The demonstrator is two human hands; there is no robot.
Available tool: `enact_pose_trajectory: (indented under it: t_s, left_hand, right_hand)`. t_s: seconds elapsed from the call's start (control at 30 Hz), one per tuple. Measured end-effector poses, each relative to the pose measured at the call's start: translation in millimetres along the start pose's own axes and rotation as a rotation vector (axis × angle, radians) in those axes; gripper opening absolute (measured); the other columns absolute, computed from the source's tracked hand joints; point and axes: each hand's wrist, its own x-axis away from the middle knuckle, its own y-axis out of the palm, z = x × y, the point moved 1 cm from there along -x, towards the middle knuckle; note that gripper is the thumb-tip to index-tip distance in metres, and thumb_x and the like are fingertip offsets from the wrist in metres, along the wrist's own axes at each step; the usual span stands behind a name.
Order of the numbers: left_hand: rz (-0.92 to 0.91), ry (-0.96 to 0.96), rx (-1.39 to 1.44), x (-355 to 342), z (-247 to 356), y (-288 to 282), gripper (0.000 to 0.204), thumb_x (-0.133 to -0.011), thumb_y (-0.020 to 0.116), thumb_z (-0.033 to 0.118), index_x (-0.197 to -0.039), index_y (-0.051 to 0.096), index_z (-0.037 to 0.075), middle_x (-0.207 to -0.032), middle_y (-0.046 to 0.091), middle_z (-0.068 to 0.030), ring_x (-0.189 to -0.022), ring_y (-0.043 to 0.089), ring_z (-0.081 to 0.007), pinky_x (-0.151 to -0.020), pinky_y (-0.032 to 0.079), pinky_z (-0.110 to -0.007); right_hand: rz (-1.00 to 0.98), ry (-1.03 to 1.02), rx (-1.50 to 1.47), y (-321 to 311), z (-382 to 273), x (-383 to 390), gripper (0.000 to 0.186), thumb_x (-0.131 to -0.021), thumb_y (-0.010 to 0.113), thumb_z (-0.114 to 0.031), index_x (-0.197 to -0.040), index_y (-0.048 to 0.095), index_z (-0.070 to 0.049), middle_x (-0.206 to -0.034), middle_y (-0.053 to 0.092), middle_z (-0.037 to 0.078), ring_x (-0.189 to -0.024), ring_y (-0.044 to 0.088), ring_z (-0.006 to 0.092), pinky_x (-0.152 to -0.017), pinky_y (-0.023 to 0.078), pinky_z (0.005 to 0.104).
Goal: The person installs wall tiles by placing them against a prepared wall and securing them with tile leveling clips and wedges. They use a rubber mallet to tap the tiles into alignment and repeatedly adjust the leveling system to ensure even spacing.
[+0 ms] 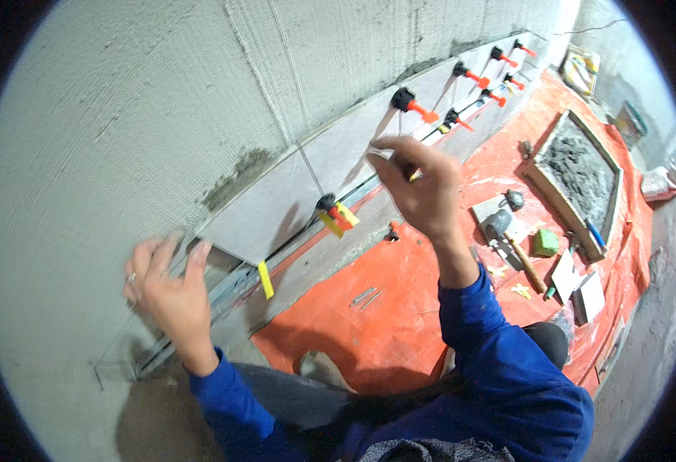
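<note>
My left hand (165, 289) is at the near left end of a row of light grey tiles on the wall. Its fingers are spread against the wall, and its thumb is by the corner of the end tile (265, 208). My right hand (422, 189) hovers in front of the row, with thumb and forefinger pinched together; anything between them is too small to make out. A yellow wedge (266, 280) sticks out under the end tile. At the joint beside it sits a black and orange tile leveler (328, 204) with yellow wedges. More levelers (405, 100) line the joints farther along.
Grey ridged wall (145, 131) rises above the tiles. Orange sheeting (353, 323) covers the floor, with a mortar trough (569, 115), a wooden-handled mallet (522, 258), a green block (545, 242), white tile pieces (588, 296) and a loose leveler (393, 231). A bucket (630, 123) stands at the back right.
</note>
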Motion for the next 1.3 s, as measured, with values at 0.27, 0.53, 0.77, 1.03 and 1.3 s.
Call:
enact_pose_trajectory:
  t_s: [0.27, 0.53, 0.77, 1.03, 1.3]
  left_hand:
    - [0.107, 0.054, 0.236, 0, -13, -1, 0.037, -0.068, 0.084, 0.015, -0.1, 0.071, 0.001, -0.104, 0.06, -0.0109, -0.099, 0.054, -0.0305, -0.088, 0.041, -0.044]
    - [0.088, 0.061, 0.272, 0, -23, 5, 0.037, -0.071, 0.081, 0.008, -0.104, 0.07, -0.002, -0.109, 0.058, -0.0142, -0.1, 0.055, -0.032, -0.089, 0.042, -0.044]
    - [0.115, 0.16, 0.342, -4, -13, 7, 0.038, -0.076, 0.08, 0.027, -0.104, 0.071, 0.003, -0.101, 0.06, -0.0177, -0.096, 0.058, -0.0347, -0.085, 0.044, -0.046]
    - [0.144, 0.221, 0.441, -11, 6, 3, 0.039, -0.077, 0.078, 0.026, -0.107, 0.07, 0.002, -0.103, 0.061, -0.0182, -0.097, 0.058, -0.0359, -0.085, 0.045, -0.047]
    - [-0.137, 0.132, 0.441, -40, 74, -8, 0.042, -0.074, 0.077, 0.008, -0.115, 0.068, 0.002, -0.096, 0.061, -0.0126, -0.087, 0.059, -0.027, -0.075, 0.047, -0.036]
  right_hand:
    - [-0.293, -0.437, 0.165, 14, -38, -10, 0.018, -0.075, 0.078, -0.012, -0.09, 0.069, -0.013, -0.072, 0.057, 0.001, -0.065, 0.058, 0.0174, -0.059, 0.041, 0.0319]
    - [-0.501, -0.584, 0.562, -16, -77, -82, 0.021, -0.074, 0.075, -0.016, -0.093, 0.069, -0.013, -0.083, 0.055, 0.001, -0.08, 0.057, 0.0198, -0.073, 0.041, 0.0344]
    - [-0.525, -0.522, 0.762, -22, -83, -88, 0.02, -0.071, 0.08, -0.019, -0.086, 0.071, -0.01, -0.079, 0.056, 0.003, -0.072, 0.054, 0.0219, -0.066, 0.041, 0.0358]
    - [-0.74, -0.073, 0.648, -36, -42, -19, 0.061, -0.082, 0.076, -0.019, -0.138, 0.052, -0.012, -0.069, 0.06, 0.004, -0.061, 0.06, 0.022, -0.058, 0.046, 0.037]
    - [-0.592, 0.396, 0.298, -44, -2, 13, 0.087, -0.084, 0.071, -0.02, -0.154, 0.021, -0.011, -0.073, 0.066, 0.012, -0.068, 0.066, 0.032, -0.061, 0.049, 0.0435]
